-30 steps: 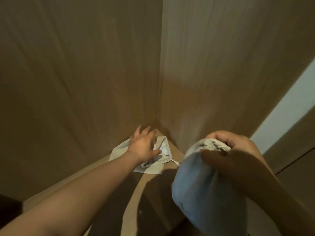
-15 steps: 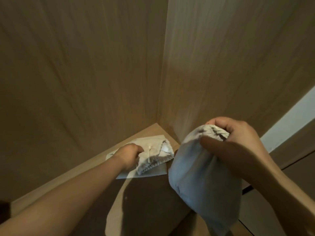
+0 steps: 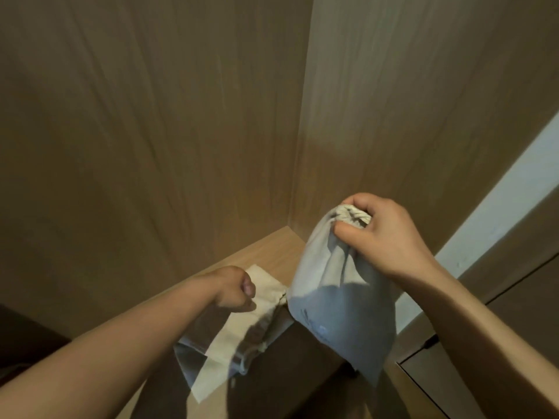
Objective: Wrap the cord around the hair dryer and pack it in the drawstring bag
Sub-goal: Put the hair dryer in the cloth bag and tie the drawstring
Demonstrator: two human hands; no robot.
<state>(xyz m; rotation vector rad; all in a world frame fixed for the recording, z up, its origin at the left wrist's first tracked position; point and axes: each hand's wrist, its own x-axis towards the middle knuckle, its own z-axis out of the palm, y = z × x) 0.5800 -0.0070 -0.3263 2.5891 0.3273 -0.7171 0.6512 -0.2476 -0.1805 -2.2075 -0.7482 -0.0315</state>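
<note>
Curled into a fist, the left hand grips the far end of a flat cloth pouch lying on the wooden shelf, its cords trailing at the pouch's right edge. Just right of it, the grey drawstring bag hangs full and rounded over the shelf's front edge; what is inside is hidden. The right hand holds it up, fingers and thumb clenched round the bag's bunched neck. Wooden panels rise behind.
</note>
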